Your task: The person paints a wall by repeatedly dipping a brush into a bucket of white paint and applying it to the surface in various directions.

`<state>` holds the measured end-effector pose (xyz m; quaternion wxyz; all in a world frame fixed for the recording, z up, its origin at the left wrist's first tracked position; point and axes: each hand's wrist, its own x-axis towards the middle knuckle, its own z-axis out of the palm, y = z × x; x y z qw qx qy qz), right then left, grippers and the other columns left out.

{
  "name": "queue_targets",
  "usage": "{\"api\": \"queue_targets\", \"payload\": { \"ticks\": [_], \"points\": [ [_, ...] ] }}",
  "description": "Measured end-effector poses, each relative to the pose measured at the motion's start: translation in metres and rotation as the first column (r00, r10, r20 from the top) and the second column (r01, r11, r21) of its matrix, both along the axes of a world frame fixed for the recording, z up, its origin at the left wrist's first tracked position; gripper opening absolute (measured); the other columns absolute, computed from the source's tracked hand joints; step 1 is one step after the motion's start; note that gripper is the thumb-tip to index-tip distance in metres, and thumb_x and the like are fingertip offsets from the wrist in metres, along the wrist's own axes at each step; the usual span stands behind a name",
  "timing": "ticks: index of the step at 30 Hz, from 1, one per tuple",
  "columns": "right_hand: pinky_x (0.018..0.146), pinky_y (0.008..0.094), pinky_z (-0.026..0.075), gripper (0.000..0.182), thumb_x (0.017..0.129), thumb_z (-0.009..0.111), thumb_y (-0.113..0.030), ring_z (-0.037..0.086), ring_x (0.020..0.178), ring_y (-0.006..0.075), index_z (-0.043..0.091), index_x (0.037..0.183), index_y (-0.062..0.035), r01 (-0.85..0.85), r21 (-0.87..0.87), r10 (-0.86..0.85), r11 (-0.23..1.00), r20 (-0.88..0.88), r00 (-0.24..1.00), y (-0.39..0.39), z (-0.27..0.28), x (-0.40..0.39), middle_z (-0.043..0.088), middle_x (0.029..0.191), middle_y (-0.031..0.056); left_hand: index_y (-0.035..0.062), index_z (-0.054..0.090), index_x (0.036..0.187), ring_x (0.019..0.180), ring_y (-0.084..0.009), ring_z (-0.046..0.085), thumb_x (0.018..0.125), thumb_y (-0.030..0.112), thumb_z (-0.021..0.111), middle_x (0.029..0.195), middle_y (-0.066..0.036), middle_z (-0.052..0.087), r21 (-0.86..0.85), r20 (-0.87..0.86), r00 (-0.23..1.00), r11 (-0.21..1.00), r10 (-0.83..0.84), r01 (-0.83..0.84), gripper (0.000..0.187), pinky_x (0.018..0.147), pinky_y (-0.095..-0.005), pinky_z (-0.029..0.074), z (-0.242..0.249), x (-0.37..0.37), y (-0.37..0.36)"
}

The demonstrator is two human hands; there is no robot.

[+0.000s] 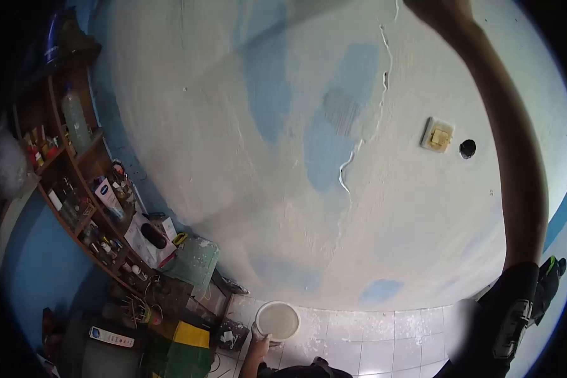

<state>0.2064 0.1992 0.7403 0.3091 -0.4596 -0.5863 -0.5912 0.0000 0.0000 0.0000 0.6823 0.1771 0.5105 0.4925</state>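
Note:
My left hand (260,346) grips the rim of a round white tub (258,322) low in the view, its thumb over the edge. Pale, whitish stuff fills the inside of the tub. My right arm reaches up along the right side, and only the base of my right hand (444,7) shows at the top edge. Its fingers, and anything in them, are cut off. Before me stands a wall (214,170) coated in off-white, with blue patches showing through. A raised white line of filler (359,146) runs crookedly down it.
A switch (439,135) and a dark round hole (467,148) sit in the wall at right. On the left is a wooden shelf (75,165) crowded with bottles. A green box (195,258) stands beside it. White specks lie on the tiled floor (377,356).

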Motion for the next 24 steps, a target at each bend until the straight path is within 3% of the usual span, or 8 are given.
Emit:
{"api": "queue_targets", "payload": {
  "ticks": [5, 7, 9, 15, 17, 19, 21, 24],
  "points": [
    [0.057, 0.0369, 0.047, 0.01, 0.07, 0.053, -0.006, 0.06, 0.062, 0.0237, 0.061, 0.075, -0.0028, 0.02, 0.141, -0.038, 0.99, 0.126, 0.991, 0.095, -0.01, -0.008, 0.061, 0.068, 0.0134, 0.0204, -0.001, 0.126, 0.073, -0.0385, 0.061, 0.085, -0.005, 0.033, 0.115, -0.027, 0.038, 0.028, -0.045, 0.998, 0.998, 0.052, -0.05, 0.059, 0.059, -0.0421, 0.057, 0.015, -0.005, 0.0],
    [0.065, 0.0368, 0.044, 0.011, 0.073, 0.05, -0.009, 0.053, 0.079, 0.0236, 0.053, 0.083, -0.006, -0.443, 0.0, 0.428, 0.897, 0.258, 0.866, 0.115, -0.097, -0.013, 0.054, 0.084, 0.0083, 0.0233, -0.004, 0.127, 0.075, -0.0407, 0.06, 0.087, -0.002, 0.034, 0.116, -0.028, 0.037, 0.031, -0.099, 0.994, 0.999, 0.04, -0.037, 0.061, 0.062, -0.0447, 0.056, 0.008, -0.007, -0.006],
    [0.062, 0.0338, 0.044, 0.013, 0.073, 0.051, -0.009, 0.05, 0.072, 0.0208, 0.054, 0.084, -0.0034, -0.205, 0.192, 0.115, 0.96, 0.397, 0.911, 0.096, -0.185, -0.03, 0.052, 0.081, 0.0105, 0.0239, -0.003, 0.127, 0.076, -0.041, 0.06, 0.087, -0.001, 0.034, 0.116, -0.028, 0.037, 0.023, -0.103, 0.993, 0.998, 0.055, -0.053, 0.061, 0.062, -0.045, 0.056, 0.01, -0.008, -0.003],
    [0.067, 0.0325, 0.043, 0.022, 0.075, 0.05, -0.01, 0.053, 0.076, 0.0212, 0.057, 0.093, -0.0001, 0.231, -0.16, -0.102, 0.96, 0.568, 0.817, 0.034, -0.406, -0.057, 0.058, 0.09, 0.0146, 0.0241, 0.002, 0.127, 0.075, -0.0397, 0.061, 0.086, -0.004, 0.034, 0.118, -0.027, 0.035, 0.015, -0.039, 0.999, 0.999, 0.038, -0.038, 0.059, 0.061, -0.045, 0.056, -0.005, -0.022, -0.003],
    [0.065, 0.0322, 0.044, 0.017, 0.076, 0.049, -0.011, 0.055, 0.076, 0.0198, 0.06, 0.087, -0.0044, 0.106, -0.822, 0.259, 0.559, 0.295, 0.92, 0.038, -0.469, -0.062, 0.06, 0.084, 0.012, 0.0167, -0.002, 0.127, 0.078, -0.038, 0.061, 0.088, 0.0, 0.033, 0.112, -0.029, 0.04, 0.02, -0.143, 0.99, 1.0, 0.01, -0.008, 0.055, 0.064, -0.042, 0.056, 0.017, -0.018, -0.005],
    [0.063, 0.0328, 0.045, 0.013, 0.077, 0.048, -0.013, 0.058, 0.074, 0.0191, 0.059, 0.082, -0.0069, 0.033, -0.962, 0.267, 0.272, 0.109, 0.957, 0.04, -0.499, -0.052, 0.061, 0.079, 0.0101, 0.0128, -0.004, 0.127, 0.079, -0.0369, 0.061, 0.089, 0.002, 0.033, 0.109, -0.03, 0.043, 0.018, -0.188, 0.982, 1.0, 0.014, -0.011, 0.055, 0.066, -0.0406, 0.056, 0.041, -0.013, -0.008],
    [0.061, 0.0344, 0.046, 0.013, 0.079, 0.048, -0.015, 0.06, 0.07, 0.0196, 0.058, 0.081, -0.0071, 0.043, -0.978, 0.197, 0.207, 0.084, 0.977, 0.043, -0.527, -0.038, 0.061, 0.076, 0.0095, 0.0125, -0.004, 0.127, 0.079, -0.0363, 0.061, 0.089, 0.002, 0.033, 0.109, -0.03, 0.043, 0.004, -0.171, 0.984, 0.999, 0.042, -0.042, 0.055, 0.066, -0.0409, 0.056, 0.056, -0.012, -0.011],
    [0.061, 0.0371, 0.046, 0.012, 0.08, 0.048, -0.015, 0.061, 0.067, 0.0233, 0.057, 0.082, -0.0071, -0.087, -0.916, 0.124, 0.393, -0.041, 0.991, 0.066, -0.518, -0.013, 0.061, 0.074, 0.0104, 0.0129, -0.003, 0.129, 0.076, -0.0358, 0.062, 0.089, 0.003, 0.034, 0.107, -0.03, 0.046, 0.02, -0.137, 0.991, 1.0, 0.009, -0.006, 0.055, 0.065, -0.0406, 0.056, 0.037, -0.019, -0.012]
  ]
}}
